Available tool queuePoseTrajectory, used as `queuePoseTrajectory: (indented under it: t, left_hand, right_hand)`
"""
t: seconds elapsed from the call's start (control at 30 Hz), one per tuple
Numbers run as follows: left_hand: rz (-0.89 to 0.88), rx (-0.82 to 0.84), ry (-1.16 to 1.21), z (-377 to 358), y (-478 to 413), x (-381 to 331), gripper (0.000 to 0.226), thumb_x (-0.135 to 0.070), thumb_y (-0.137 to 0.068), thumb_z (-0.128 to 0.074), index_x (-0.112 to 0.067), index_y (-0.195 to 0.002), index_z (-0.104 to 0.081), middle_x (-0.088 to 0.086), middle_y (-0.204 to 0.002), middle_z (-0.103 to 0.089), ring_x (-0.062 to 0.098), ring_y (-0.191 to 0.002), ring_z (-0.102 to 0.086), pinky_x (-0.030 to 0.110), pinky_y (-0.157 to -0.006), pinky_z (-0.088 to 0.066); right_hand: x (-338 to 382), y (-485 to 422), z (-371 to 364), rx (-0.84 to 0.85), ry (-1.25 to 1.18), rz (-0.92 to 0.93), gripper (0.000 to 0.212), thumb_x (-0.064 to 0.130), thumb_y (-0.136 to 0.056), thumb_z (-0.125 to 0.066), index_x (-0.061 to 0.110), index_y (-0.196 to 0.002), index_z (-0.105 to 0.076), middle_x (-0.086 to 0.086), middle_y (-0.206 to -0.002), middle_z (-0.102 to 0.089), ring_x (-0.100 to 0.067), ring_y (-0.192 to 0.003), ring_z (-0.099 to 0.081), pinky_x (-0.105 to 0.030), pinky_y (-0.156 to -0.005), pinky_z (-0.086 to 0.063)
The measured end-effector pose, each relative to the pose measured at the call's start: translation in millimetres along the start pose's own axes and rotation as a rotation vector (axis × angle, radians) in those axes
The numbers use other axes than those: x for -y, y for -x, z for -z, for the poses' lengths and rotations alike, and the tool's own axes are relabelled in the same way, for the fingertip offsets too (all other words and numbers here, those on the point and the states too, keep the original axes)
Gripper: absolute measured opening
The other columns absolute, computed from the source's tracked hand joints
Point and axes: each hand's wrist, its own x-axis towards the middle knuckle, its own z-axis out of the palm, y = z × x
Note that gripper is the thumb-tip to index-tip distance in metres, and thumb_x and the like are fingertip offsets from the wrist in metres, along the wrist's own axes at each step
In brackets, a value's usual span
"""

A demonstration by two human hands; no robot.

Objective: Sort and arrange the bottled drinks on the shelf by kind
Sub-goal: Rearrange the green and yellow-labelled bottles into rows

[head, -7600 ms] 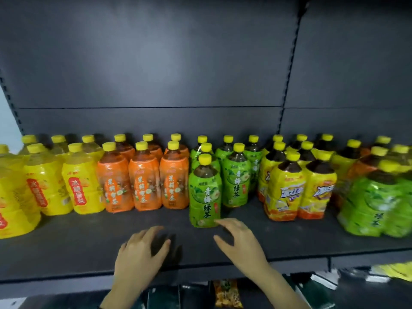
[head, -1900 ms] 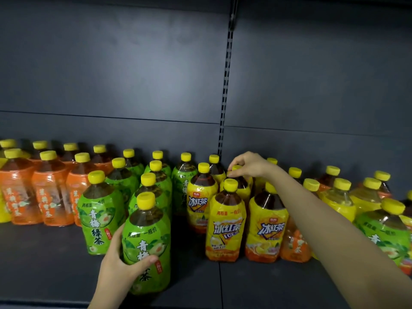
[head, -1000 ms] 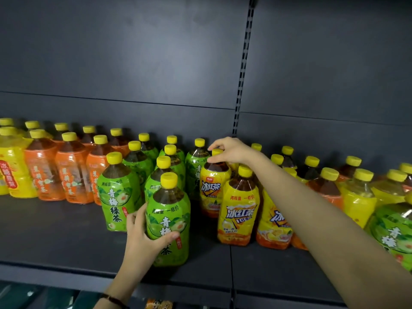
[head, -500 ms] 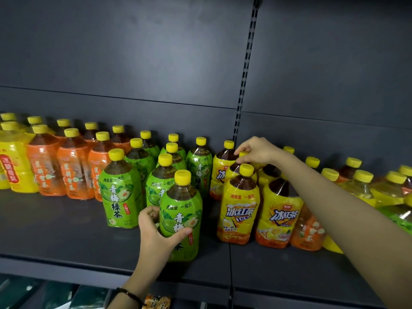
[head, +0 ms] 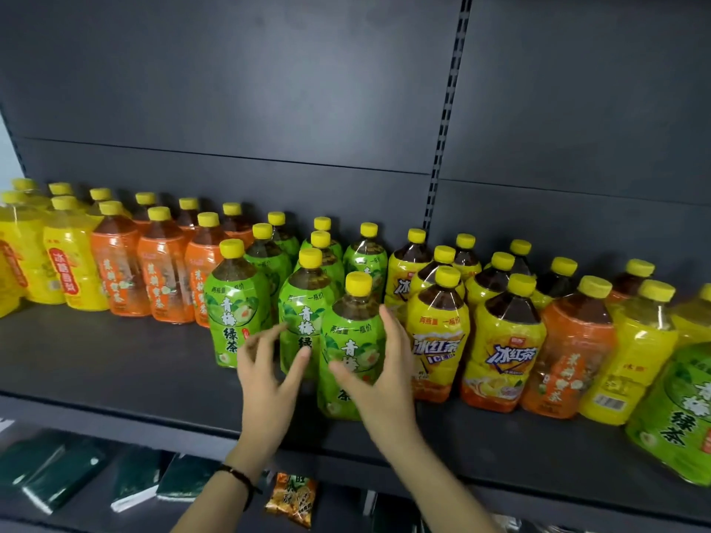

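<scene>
A dark grey metal shelf (head: 115, 373) carried rows of yellow-capped plastic drink bottles standing upright against a dark grey back panel (head: 269, 90). At the far left stood yellow-labelled bottles with red patches (head: 71, 273), then orange-labelled bottles of brown tea (head: 163, 277), then a cluster of green-labelled tea bottles (head: 234, 315) near the middle. The front green-labelled bottle (head: 356, 334) stood nearest the shelf edge, just beside the yellow-labelled iced tea bottles with blue lettering (head: 438, 342) on its right. The right hand (head: 381, 375) cupped this front bottle, thumb across the label and fairly straight fingers (head: 392, 328) rising along its right side; whether it truly touched could not be told. The left hand (head: 269, 375) hung in front of the green cluster, its fingers spread wide and holding nothing, a dark cord bracelet (head: 238, 479) on its wrist. Right of the iced tea stood, mixed together, one orange-labelled bottle (head: 571, 350), a pale yellow bottle (head: 631, 357) and a large green-labelled bottle at the picture's edge (head: 683, 411). Below the shelf lay dark green packets (head: 57, 475) and an orange snack packet (head: 294, 502).
</scene>
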Motion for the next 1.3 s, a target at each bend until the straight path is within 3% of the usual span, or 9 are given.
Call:
queuePoseTrajectory:
  t: [0.13, 0.23, 0.5, 0.6, 0.67, 0.77, 0.93, 1.2, 1.3]
  left_hand:
    - [0.029, -0.016, -0.111, -4.7, -24.3, 5.3, 0.092, -0.035, -0.073, -0.077, -0.021, -0.146, -0.024, 0.013, -0.147, -0.024, 0.026, -0.141, -0.017, 0.035, -0.110, -0.019]
    - [-0.032, -0.011, -0.146, -18.0, -34.8, -0.8, 0.102, -0.029, -0.071, -0.080, -0.014, -0.149, -0.016, 0.018, -0.148, -0.023, 0.018, -0.142, -0.008, 0.033, -0.110, -0.014]
    - [-0.113, -0.027, -0.224, -18.6, -36.5, 5.9, 0.101, -0.035, -0.073, -0.078, -0.015, -0.150, -0.015, 0.011, -0.144, -0.039, 0.024, -0.134, -0.032, 0.030, -0.101, -0.032]
    - [-0.131, -0.064, -0.299, -12.5, -39.4, 6.3, 0.101, -0.041, -0.069, -0.079, -0.017, -0.149, -0.022, 0.012, -0.139, -0.039, 0.027, -0.127, -0.038, 0.044, -0.085, -0.052]
    - [-0.171, -0.087, -0.385, -10.3, -44.1, 8.9, 0.099, -0.044, -0.064, -0.082, -0.014, -0.146, -0.034, 0.016, -0.128, -0.040, 0.033, -0.115, -0.044, 0.045, -0.075, -0.054]
    - [-0.202, -0.137, -0.522, -5.0, -50.2, 16.5, 0.093, -0.058, -0.059, -0.079, -0.017, -0.138, -0.049, 0.018, -0.123, -0.041, 0.040, -0.108, -0.042, 0.053, -0.086, -0.041]
    - [-0.121, -0.162, -0.584, 10.7, -56.8, 28.3, 0.090, -0.082, -0.057, -0.051, -0.034, -0.134, -0.051, 0.015, -0.144, -0.028, 0.043, -0.128, -0.026, 0.065, -0.094, -0.029]
    - [-0.065, -0.167, -0.434, 11.7, -58.4, 36.8, 0.127, -0.087, -0.057, -0.049, -0.003, -0.148, -0.017, 0.023, -0.152, -0.023, 0.042, -0.137, -0.026, 0.058, -0.105, -0.029]
    - [-0.078, -0.178, -0.366, 16.7, -53.4, 40.9, 0.123, -0.071, -0.061, -0.067, -0.001, -0.148, -0.017, 0.023, -0.153, -0.021, 0.038, -0.141, -0.021, 0.052, -0.111, -0.022]
  right_hand:
    - [-11.2, 6.2, -26.9, -0.123, 0.140, 0.016, 0.113, 0.036, -0.070, -0.081, 0.057, -0.141, 0.004, 0.025, -0.149, -0.004, -0.006, -0.142, -0.010, -0.028, -0.110, -0.025]
    - [-16.0, -3.1, -30.4, -0.191, 0.129, -0.009, 0.115, 0.029, -0.072, -0.081, 0.058, -0.140, 0.007, 0.023, -0.145, -0.008, -0.005, -0.137, -0.018, -0.025, -0.105, -0.033]
    - [-35.1, -47.5, -36.3, -0.095, 0.131, -0.042, 0.113, 0.016, -0.080, -0.075, 0.037, -0.146, 0.014, 0.006, -0.157, -0.001, -0.003, -0.142, -0.006, -0.027, -0.116, -0.018]
    - [-40.5, -66.5, -38.6, -0.061, 0.089, -0.068, 0.111, 0.015, -0.081, -0.073, 0.039, -0.146, 0.014, 0.006, -0.159, -0.003, 0.002, -0.137, -0.008, -0.027, -0.115, -0.018]
    - [-45.7, -74.5, -41.4, -0.086, 0.134, -0.084, 0.111, 0.016, -0.081, -0.073, 0.038, -0.147, 0.013, 0.004, -0.160, -0.006, -0.002, -0.139, -0.012, -0.031, -0.115, -0.021]
    - [-50.5, -84.7, -43.7, -0.108, 0.176, -0.113, 0.112, 0.016, -0.081, -0.072, 0.037, -0.147, 0.015, 0.000, -0.160, -0.007, -0.013, -0.144, -0.015, -0.033, -0.114, -0.022]
    - [-53.1, -103.9, -45.5, -0.100, 0.160, -0.133, 0.111, 0.013, -0.082, -0.071, 0.037, -0.146, 0.015, -0.008, -0.155, -0.013, -0.020, -0.143, -0.020, -0.035, -0.113, -0.025]
    - [-57.2, -93.6, -43.2, -0.106, 0.091, -0.145, 0.103, 0.017, -0.086, -0.068, 0.044, -0.147, 0.011, 0.003, -0.159, -0.011, -0.005, -0.140, -0.017, -0.030, -0.113, -0.023]
    - [-49.3, -81.7, -39.7, -0.124, 0.097, -0.163, 0.088, 0.016, -0.091, -0.060, 0.041, -0.150, 0.000, 0.011, -0.155, -0.021, -0.005, -0.137, -0.025, -0.029, -0.113, -0.026]
